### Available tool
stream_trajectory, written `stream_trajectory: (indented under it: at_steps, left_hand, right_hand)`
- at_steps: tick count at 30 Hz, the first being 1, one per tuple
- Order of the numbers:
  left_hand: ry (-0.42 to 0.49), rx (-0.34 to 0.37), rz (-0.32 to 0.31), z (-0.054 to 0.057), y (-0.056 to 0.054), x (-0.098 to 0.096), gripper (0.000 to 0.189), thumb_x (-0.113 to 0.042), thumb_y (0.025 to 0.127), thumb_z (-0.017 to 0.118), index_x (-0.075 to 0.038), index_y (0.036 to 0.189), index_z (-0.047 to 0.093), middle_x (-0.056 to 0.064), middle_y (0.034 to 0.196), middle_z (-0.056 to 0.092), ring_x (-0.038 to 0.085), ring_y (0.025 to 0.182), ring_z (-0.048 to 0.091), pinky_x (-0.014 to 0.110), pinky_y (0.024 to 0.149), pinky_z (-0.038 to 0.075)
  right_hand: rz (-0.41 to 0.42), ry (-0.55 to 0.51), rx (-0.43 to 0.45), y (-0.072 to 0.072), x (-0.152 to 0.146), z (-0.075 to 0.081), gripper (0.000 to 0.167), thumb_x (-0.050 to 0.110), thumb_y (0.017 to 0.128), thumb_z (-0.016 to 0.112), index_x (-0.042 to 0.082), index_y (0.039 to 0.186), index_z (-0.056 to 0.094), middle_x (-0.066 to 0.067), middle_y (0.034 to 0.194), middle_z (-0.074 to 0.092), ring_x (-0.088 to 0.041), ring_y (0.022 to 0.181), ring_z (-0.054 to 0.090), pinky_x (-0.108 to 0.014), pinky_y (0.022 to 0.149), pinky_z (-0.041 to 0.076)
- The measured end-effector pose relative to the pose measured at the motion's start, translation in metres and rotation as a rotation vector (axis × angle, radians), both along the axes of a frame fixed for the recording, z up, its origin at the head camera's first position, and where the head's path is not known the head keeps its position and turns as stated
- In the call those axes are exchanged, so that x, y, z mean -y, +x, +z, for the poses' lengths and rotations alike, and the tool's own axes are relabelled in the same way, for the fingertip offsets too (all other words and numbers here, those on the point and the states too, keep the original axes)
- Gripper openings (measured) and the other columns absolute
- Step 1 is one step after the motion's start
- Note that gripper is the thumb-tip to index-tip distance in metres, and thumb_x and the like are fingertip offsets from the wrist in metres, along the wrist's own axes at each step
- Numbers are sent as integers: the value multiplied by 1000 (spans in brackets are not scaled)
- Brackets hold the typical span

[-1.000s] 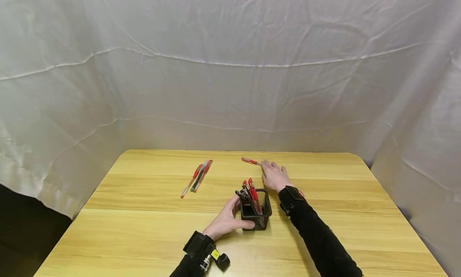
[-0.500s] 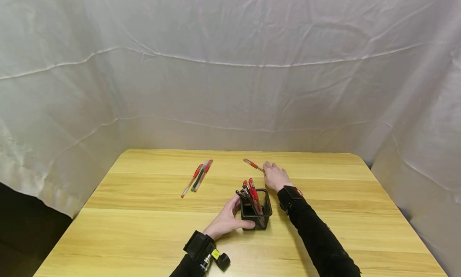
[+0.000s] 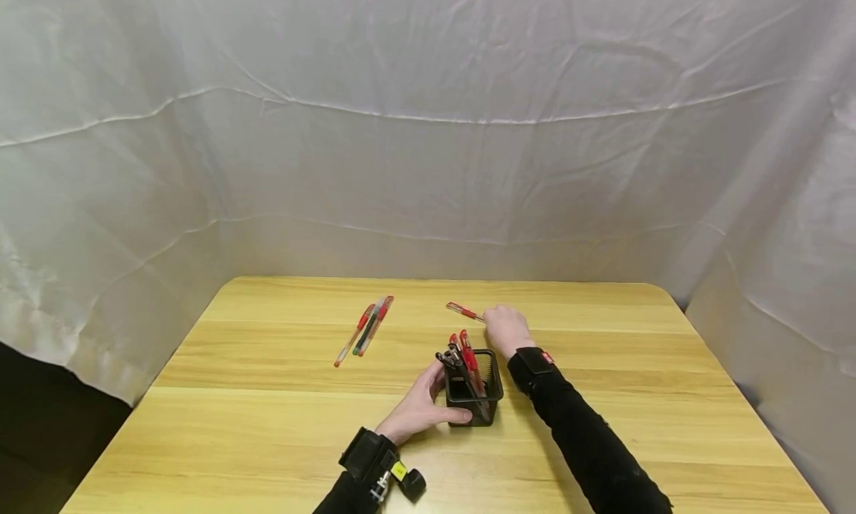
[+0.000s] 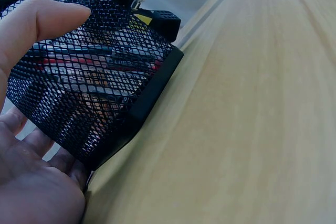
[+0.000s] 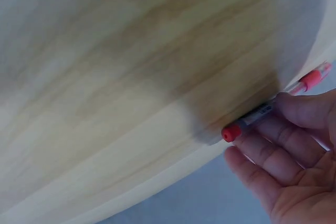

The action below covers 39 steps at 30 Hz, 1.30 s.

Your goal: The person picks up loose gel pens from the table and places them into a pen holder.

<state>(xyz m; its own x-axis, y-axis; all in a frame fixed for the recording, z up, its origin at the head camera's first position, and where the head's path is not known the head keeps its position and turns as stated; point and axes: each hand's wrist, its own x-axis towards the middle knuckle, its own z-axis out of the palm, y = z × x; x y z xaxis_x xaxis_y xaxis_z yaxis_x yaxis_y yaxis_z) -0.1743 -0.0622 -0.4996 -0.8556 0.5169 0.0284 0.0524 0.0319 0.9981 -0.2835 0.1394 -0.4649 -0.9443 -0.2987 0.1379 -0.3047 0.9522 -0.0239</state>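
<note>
My left hand holds a black mesh pen holder that stands on the table. Its thumb lies on the near face, and in the left wrist view the other fingers bend around another side of the mesh. Several pens, some red-capped, lean inside the holder. Beyond it, my right hand pinches a red-capped gel pen between thumb and fingers. The right wrist view shows that pen's red end plug and its label, with the thumb across the barrel.
Left of the holder, two red-capped pens and a dark pen with a green end lie side by side on the wooden table. Pale cloth hangs behind the table's back edge.
The right hand's fingers have curled in on the red-capped pen, which has shifted slightly toward me. The left hand and the pen holder have stayed in place.
</note>
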Motion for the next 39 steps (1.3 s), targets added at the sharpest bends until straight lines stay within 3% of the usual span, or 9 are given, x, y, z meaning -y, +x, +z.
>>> stream_trajectory:
  at_steps: [6, 13, 18, 24, 31, 39]
  left_hand:
    - [-2, -4, -3, 0, 0, 1, 90, -13, 78, 83, -23, 154, 34, 5, 158, 44, 29, 153, 31, 52, 128, 19]
    - [0, -1, -1, -1, -1, 2, 89, -13, 79, 83, -22, 153, 35, 6, 158, 44, 29, 153, 31, 52, 128, 19]
    - [-6, 0, 2, -2, -1, 1, 88, -13, 78, 83, -22, 153, 36, 6, 159, 43, 29, 153, 31, 52, 128, 19]
    - [-8, -1, 4, -2, -1, 1, 89, -13, 78, 83, -22, 153, 36, 6, 159, 44, 30, 152, 31, 53, 128, 19]
    - [8, 1, -7, -2, -1, 0, 89, -12, 78, 83, -23, 152, 36, 5, 157, 46, 29, 152, 33, 52, 128, 20]
    - [18, -4, -9, -1, 0, -1, 90, -10, 77, 83, -23, 153, 36, 4, 157, 46, 28, 152, 33, 51, 128, 20]
  right_hand:
    - [22, 20, -25, 8, 1, 3, 10, 2, 92, 65, 2, 83, 70, -14, 78, 67, -29, 68, 63, -43, 56, 56]
    - [48, 16, -25, 17, -5, 3, 14, -1, 84, 67, 4, 72, 63, -11, 71, 63, -23, 61, 55, -41, 52, 52]
    - [49, -6, -36, 25, -11, 0, 10, -1, 83, 69, 2, 75, 65, -11, 70, 63, -23, 60, 55, -40, 52, 52]
    - [40, -87, -20, 37, -21, 0, 11, -8, 78, 64, 2, 73, 64, -11, 68, 63, -26, 63, 59, -40, 56, 53]
    - [19, -226, 21, 50, -30, 4, 18, -6, 80, 65, 6, 66, 66, -4, 62, 59, -18, 58, 48, -34, 54, 44]
    - [-10, -388, 82, 67, -37, 9, 10, -1, 86, 69, 0, 83, 78, -6, 67, 68, -11, 54, 42, -20, 48, 29]
